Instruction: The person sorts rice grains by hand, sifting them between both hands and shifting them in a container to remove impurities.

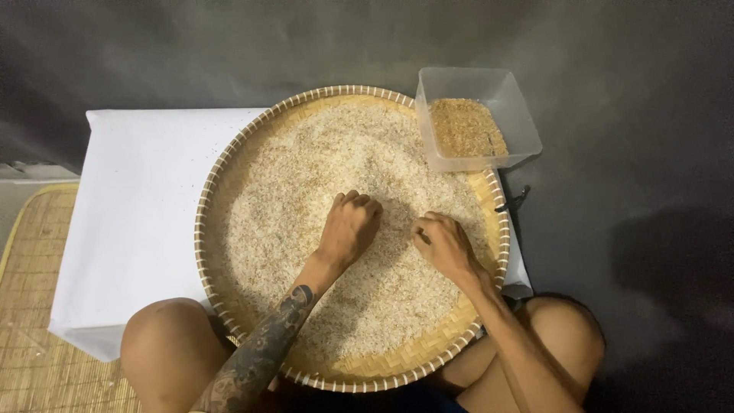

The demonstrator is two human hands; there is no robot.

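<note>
Woven tray (pixel 229 164) rim rings the rice (pixel 321 168); left hand (pixel 350 226) curled, right hand (pixel 443 243) grip pinching grains mid-tray.

White cloth-covered low table (pixel 130 222): rectangular, beneath round tray, extends well to left of it; tiny dark specks scattered on top. Clear plastic container (pixel 514 115): square, open-topped, touches tray's upper-right rim; holds layer of brownish husked grain (pixel 466 128). Woven straw mat (pixel 38 306): lies on floor at lower left, partly under table. Small dark object (pixel 514 200): lies just right of tray's rim, kind not discernible. Dark grey floor (pixel 627 252): surrounds setup; dark wall behind.
</note>
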